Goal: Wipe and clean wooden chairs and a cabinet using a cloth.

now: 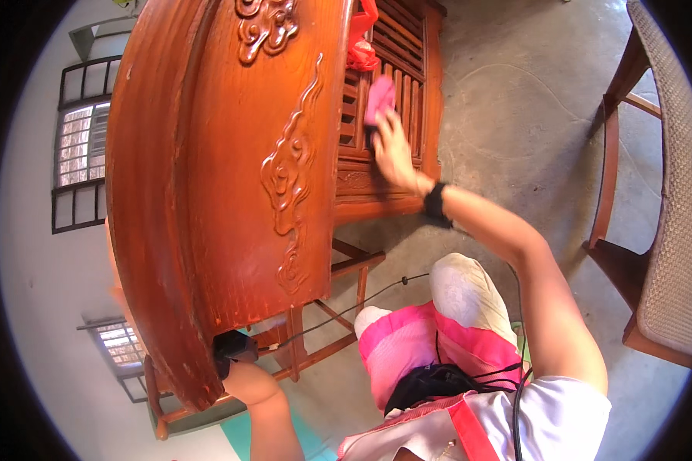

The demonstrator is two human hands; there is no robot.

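Note:
My right hand (393, 151) reaches out to slatted wooden panelling (410, 109) on a carved reddish-brown piece of furniture. Under its fingers is a pink cloth (381, 98), blurred and pressed against the slats. A black band circles that wrist. My left forearm (268, 412) rises at the lower left, with a black device (234, 350) on its wrist. The left hand itself is out of view behind the furniture's broad curved top board (254, 230), which bears raised scrollwork and has a glossy finish.
Red ribbon (362, 55) hangs at the top by the slats. A wood-framed woven chair (672, 230) stands at the right on the concrete floor (513, 138). A black cable (375, 295) runs near my knees. Wooden stretchers (323, 346) sit below, and barred windows (83, 144) line the left wall.

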